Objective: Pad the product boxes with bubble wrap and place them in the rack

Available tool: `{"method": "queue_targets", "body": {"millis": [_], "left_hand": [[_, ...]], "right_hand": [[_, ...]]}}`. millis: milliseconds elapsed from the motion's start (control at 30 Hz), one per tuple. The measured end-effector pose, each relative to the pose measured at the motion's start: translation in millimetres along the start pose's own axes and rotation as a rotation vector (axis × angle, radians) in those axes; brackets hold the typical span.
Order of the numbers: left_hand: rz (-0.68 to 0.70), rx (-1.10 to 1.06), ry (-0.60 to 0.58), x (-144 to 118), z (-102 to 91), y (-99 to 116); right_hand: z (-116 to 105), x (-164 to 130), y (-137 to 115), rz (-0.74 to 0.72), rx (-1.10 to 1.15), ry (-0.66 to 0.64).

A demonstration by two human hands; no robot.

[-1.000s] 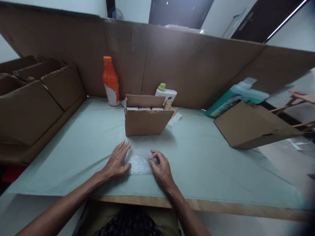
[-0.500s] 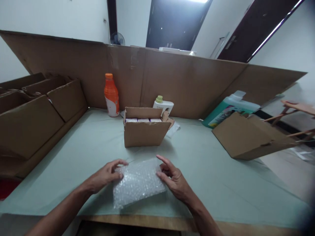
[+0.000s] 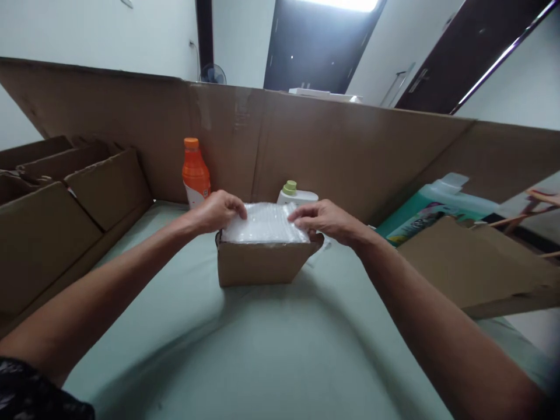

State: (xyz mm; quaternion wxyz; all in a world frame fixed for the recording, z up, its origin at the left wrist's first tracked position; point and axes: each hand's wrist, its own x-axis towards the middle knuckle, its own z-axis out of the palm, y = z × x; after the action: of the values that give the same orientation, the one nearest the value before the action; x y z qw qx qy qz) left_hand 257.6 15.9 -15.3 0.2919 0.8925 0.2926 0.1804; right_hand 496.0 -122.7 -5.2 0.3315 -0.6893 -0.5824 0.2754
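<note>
Bubble wrap sheet [image 3: 265, 223] laid across the open top of the small cardboard box [image 3: 258, 263], between both grips. Left hand [image 3: 217, 211] and right hand [image 3: 326, 220] pinching its far corners. Covering seemingly done; tucking down and closing flaps left.

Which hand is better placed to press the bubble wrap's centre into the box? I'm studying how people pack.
Probably the right hand: its fingers lie further across the bubble wrap over the box; the left hand grips the corner.
</note>
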Motion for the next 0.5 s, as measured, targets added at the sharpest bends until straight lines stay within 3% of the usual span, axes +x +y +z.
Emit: {"method": "queue_targets", "body": {"millis": [133,300,433,500], "left_hand": [[0.073,0.309,-0.203,25,26.3,-8],[0.136,0.420,-0.367,42,45.1,4],[0.123,0.469,-0.466,43,28.3,11],[0.117,0.503,-0.450,36,11.6,11]], "right_hand": [[8,33,20,0.027,-0.428,-0.247],[17,48,22,0.013,-0.515,-0.360],[18,45,16,0.032,-0.548,-0.404],[16,42,13,0.011,-0.584,-0.410]]}}
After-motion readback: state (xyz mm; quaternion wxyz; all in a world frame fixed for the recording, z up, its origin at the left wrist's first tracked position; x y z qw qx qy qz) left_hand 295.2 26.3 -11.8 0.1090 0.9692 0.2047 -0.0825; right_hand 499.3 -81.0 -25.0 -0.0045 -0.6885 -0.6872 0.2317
